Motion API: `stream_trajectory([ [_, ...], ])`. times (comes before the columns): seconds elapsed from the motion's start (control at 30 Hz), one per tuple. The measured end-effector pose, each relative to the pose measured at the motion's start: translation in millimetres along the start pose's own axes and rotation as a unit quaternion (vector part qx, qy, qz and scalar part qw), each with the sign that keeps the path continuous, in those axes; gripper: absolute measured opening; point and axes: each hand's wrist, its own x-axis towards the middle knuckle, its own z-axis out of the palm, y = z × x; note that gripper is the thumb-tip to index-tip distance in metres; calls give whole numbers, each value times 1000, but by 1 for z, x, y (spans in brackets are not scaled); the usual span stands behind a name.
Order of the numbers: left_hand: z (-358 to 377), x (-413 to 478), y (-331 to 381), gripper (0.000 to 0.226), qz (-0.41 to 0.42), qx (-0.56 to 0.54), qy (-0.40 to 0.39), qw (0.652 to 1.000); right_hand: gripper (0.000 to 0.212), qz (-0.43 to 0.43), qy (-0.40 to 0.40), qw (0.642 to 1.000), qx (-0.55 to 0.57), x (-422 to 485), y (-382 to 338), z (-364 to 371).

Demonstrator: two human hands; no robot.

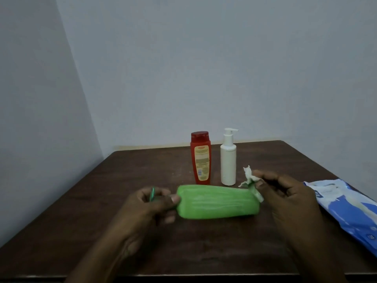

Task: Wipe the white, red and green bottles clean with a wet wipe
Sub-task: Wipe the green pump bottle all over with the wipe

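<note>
A green bottle (217,202) lies sideways above the table, cap end to the left. My left hand (151,205) grips its cap end. At the bottle's base end on the right, my right hand (289,195) pinches a crumpled white wet wipe (252,180) against it. Behind them a red bottle (200,158) with a yellow label stands upright. Just to its right stands a white pump bottle (228,158), also upright.
The dark wooden table (142,166) sits in a corner of pale walls. A blue and white pack of wet wipes (346,209) lies at the right edge, close to my right hand.
</note>
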Motion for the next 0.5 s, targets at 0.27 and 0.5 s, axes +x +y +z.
stream_trajectory([
  [0.27,-10,-17,-49,41,25,-25,-21,999,29,-280,-185,890,-309,-47,21,49],
  [0.5,-13,-26,-51,34,100,126,-27,987,30,-387,-288,800,-358,-71,32,69],
])
